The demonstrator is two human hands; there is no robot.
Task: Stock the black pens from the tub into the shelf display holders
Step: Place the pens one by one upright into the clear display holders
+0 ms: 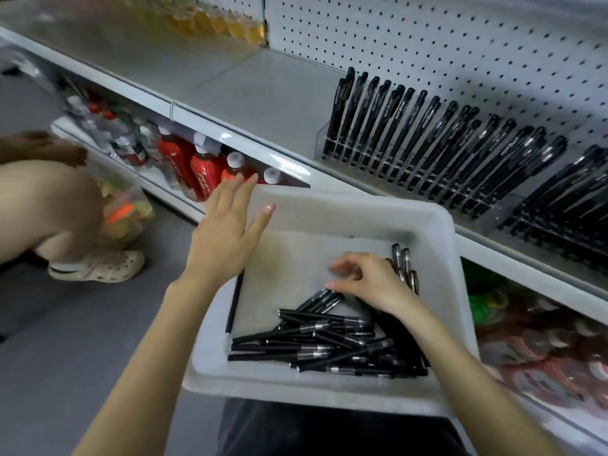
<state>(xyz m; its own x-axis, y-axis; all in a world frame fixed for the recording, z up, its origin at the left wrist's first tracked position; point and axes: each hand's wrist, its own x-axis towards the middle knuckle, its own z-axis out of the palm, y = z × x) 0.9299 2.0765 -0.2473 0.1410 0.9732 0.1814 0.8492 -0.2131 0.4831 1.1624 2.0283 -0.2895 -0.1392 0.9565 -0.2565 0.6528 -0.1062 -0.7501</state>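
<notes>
Reaching into white plastic tub [329,205], right hand [371,284] curled, grip unclear, left hand [227,225] splayed; upper-right clear plastic holders [324,139] mostly filled, many black pens [312,340] remaining.

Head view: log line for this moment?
stage: reaching for pens | left hand: open, at left rim of tub | right hand: on loose pens in tub, grip unclear | shelf holders: rows of pens

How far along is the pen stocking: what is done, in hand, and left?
Done: the clear plastic display holders on the grey shelf hold rows of black pens. In hand: the right hand reaches into the white plastic tub, fingers curled over a pile of loose pens; a grip is unclear. The left hand hovers open at the rim. Left: that whole pile.
</notes>
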